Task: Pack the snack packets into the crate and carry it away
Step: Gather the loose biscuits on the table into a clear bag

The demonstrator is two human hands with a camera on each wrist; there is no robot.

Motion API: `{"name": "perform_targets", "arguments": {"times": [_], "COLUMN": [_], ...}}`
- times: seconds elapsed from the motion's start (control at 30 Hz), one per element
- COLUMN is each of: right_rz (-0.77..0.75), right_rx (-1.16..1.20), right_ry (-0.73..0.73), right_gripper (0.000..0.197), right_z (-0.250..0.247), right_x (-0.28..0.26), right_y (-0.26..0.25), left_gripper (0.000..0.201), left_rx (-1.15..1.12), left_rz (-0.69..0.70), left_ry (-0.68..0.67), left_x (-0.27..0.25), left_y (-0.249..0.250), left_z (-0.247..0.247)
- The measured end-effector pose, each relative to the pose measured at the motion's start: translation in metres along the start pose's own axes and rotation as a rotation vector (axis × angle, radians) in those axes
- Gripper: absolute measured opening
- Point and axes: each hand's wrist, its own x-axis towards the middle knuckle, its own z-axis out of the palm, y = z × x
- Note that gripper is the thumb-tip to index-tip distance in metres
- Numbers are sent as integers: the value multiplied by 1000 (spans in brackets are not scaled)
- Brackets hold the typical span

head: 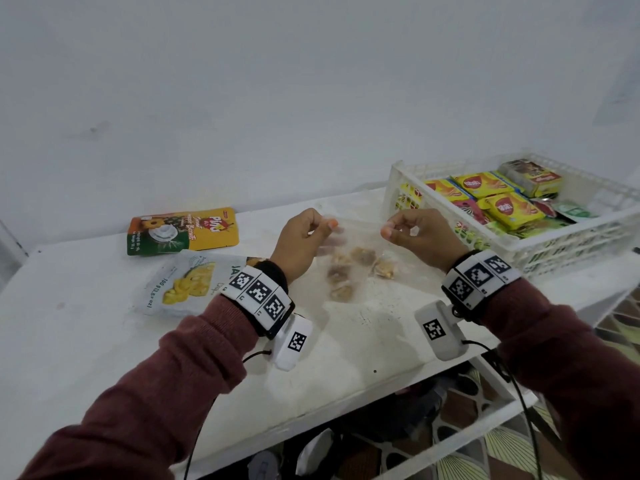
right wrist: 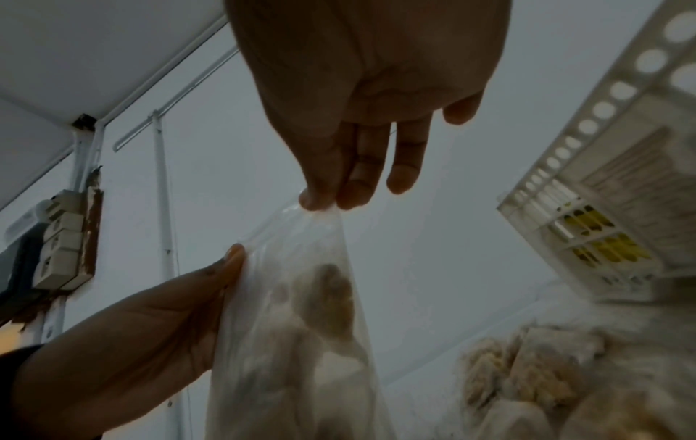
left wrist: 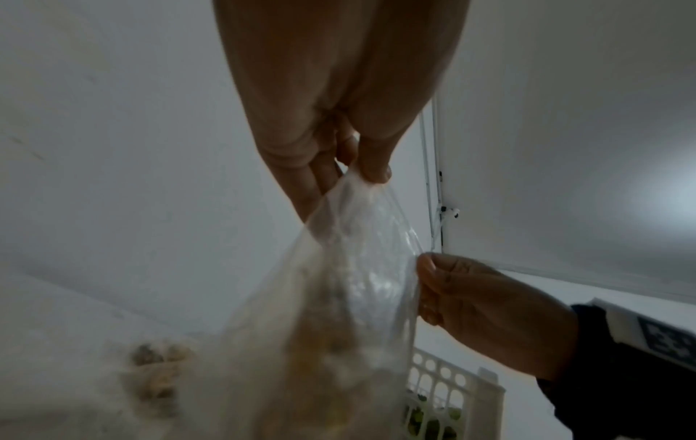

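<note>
Both hands hold a clear plastic bag (head: 358, 251) of brown snack pieces above the white table (head: 86, 341). My left hand (head: 313, 225) pinches the bag's top left corner; my right hand (head: 398, 228) pinches its top right corner. The left wrist view shows the bag (left wrist: 350, 268) hanging from my left hand (left wrist: 361, 172), with my right hand (left wrist: 425, 285) at its side. In the right wrist view my right hand (right wrist: 327, 202) pinches the bag (right wrist: 301, 297) and my left hand (right wrist: 229, 268) grips its edge. The white crate (head: 568, 244) at right holds several yellow and green packets.
A yellow pineapple-biscuit pouch (head: 183, 230) and a white jackfruit pouch (head: 183, 282) lie on the table at left, by my left wrist. The wall stands close behind the table. The table's front edge runs below my wrists, with floor and clutter beneath.
</note>
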Motion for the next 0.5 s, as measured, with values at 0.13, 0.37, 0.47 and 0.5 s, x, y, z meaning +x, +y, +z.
{"name": "perform_targets", "arguments": {"times": [0.13, 0.37, 0.47, 0.5], "right_rz": [37, 335, 425, 468], "right_rx": [-99, 40, -89, -164], "right_ry": [-7, -58, -26, -55], "right_gripper": [13, 24, 22, 15], "right_z": [-13, -43, -43, -41], "right_x": [3, -5, -4, -3], "right_y": [6, 22, 33, 36], "left_gripper": [24, 22, 21, 18], "left_rx": [-40, -330, -334, -319], "left_rz": [-50, -377, -531, -589], "left_ry": [19, -65, -101, -116], "left_x": [5, 8, 17, 19], "left_y": [1, -12, -26, -29], "left_z": [23, 87, 115, 122]}}
